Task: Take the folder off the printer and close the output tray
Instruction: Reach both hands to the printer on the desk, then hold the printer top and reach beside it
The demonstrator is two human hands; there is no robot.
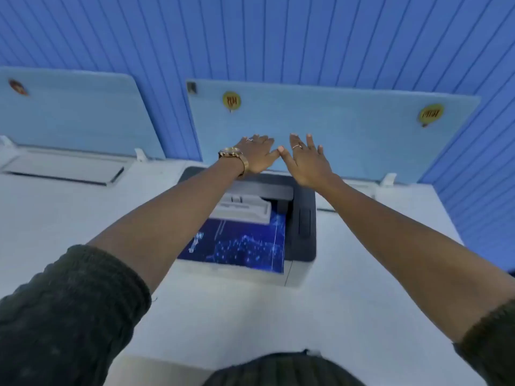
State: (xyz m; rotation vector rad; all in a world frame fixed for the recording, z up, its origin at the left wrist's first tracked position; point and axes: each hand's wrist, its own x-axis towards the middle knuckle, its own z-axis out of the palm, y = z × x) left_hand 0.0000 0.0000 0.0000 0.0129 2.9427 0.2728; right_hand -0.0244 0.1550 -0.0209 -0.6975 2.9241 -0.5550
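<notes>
Dark sleeves [69, 310] frame my two arms over the desk [348, 302]. One blue folder [237, 246] lies on one printer [303, 218] by the desk's far edge. My left hand [255, 156] and right hand [306, 160] spread flat, each grip holding nothing.

No legible text — yellow stickers [231, 100] and folder [237, 246] print too blurred.

A white counter [250, 316] fills the lower frame. Two pale blue dividers [334, 129] stand along its far edge, bearing round yellow stickers [231, 101]. A blue slatted wall [250, 37] spans the top.
</notes>
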